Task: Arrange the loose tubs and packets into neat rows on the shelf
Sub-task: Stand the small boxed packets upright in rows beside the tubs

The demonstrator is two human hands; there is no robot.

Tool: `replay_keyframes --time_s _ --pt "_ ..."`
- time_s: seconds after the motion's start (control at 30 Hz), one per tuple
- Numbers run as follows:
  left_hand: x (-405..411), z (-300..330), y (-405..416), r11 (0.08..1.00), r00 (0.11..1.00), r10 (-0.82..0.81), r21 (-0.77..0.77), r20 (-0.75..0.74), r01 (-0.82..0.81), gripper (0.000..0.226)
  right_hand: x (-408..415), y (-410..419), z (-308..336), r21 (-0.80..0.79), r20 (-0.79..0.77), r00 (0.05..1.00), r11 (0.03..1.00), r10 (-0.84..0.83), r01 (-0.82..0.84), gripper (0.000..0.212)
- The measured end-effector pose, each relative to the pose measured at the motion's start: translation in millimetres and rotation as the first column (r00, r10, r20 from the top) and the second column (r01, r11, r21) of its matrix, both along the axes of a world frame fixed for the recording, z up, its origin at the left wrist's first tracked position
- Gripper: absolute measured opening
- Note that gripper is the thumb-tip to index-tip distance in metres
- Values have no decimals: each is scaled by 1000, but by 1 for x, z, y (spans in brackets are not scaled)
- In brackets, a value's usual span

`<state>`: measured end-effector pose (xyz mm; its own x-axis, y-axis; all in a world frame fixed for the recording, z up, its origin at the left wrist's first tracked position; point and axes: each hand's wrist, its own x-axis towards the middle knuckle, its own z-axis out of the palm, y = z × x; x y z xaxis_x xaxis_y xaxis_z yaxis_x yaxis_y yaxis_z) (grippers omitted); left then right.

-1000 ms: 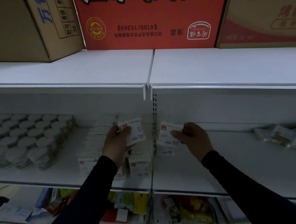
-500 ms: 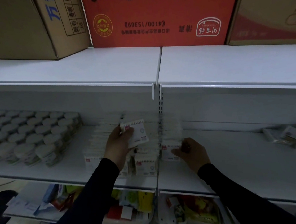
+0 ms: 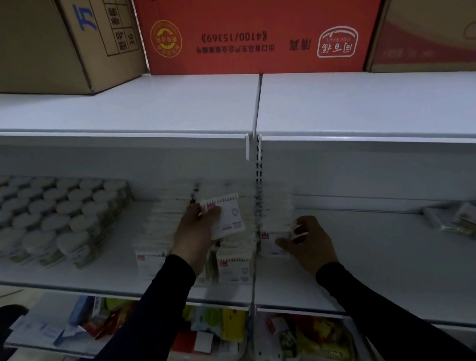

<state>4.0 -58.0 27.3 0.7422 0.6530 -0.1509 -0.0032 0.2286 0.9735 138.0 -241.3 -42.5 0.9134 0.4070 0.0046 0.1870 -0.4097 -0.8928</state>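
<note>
On the red carton (image 3: 259, 24) at the far top shelf, printed upside down, the code «4100/15369» is read, beside a round yellow seal and a white logo whose characters are too small to be made out. On the brown carton (image 3: 43, 44) to its left, the number 36 is seen in a printed grid, with blue characters alongside.

Smooth white-painted metal shelf (image 3: 383, 253), matt cardboard boxes (image 3: 259, 24), glossy plastic packets (image 3: 228, 216)
</note>
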Motion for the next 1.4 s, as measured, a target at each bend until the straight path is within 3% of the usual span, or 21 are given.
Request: replay_keyframes --time_s 0.13,0.27,0.37,0.43,0.53,0.63,0.7,0.8,0.87,0.93,1.03,1.1,1.4 --pt "3 0 -5 999 999 -38 -13 -12 38 14 0 -5 9 -2 108 990 996 -88 89 65" --pt "10 2 -16 993 993 -119 -22 -8 119 18 -6 -7 34 122 179 980 990 -86 65 34" --pt "16 4 -28 986 986 -165 9 -14 165 14 -13 -2 50 178 88 993 980 75 -90 16" --pt "19 5 -34 974 975 -219 46 -22 220 19 -17 2 57 190 37 986 968 160 -164 16" --pt "20 9 -42 949 958 -278 132 -73 286 18 -21 2 65 188 53 982 964 182 -189 32" --pt "16 13 -41 913 964 -225 315 -140 259 11 -19 -6 64 216 35 982 958 185 -188 15" --pt "14 9 -32 833 969 -158 500 -192 235 13 -17 -14 58 200 24 984 963 176 -178 16" --pt "7 -2 -9 576 941 -40 762 -337 297 38 -18 -24 47 125 36 987 979 156 -159 22" --pt "4 -10 6 369 890 9 829 -456 421 51 -18 -30 35 101 0 989 984 147 -147 23" --pt "2 -16 16 250 807 60 792 -587 557 67 -21 -32 25 85 -25 990 987 140 -138 28" --pt "-2 -24 19 185 705 117 713 -699 676 88 -27 -29 14 19 -13 991 991 133 -133 29" --pt "-3 -27 16 185 672 112 679 -733 710 76 -28 -25 9 28 -13 994 994 108 -108 31" --pt "-3 -33 16 147 664 136 678 -735 720 69 -19 -15 3 -22 35 999 999 29 -28 38"
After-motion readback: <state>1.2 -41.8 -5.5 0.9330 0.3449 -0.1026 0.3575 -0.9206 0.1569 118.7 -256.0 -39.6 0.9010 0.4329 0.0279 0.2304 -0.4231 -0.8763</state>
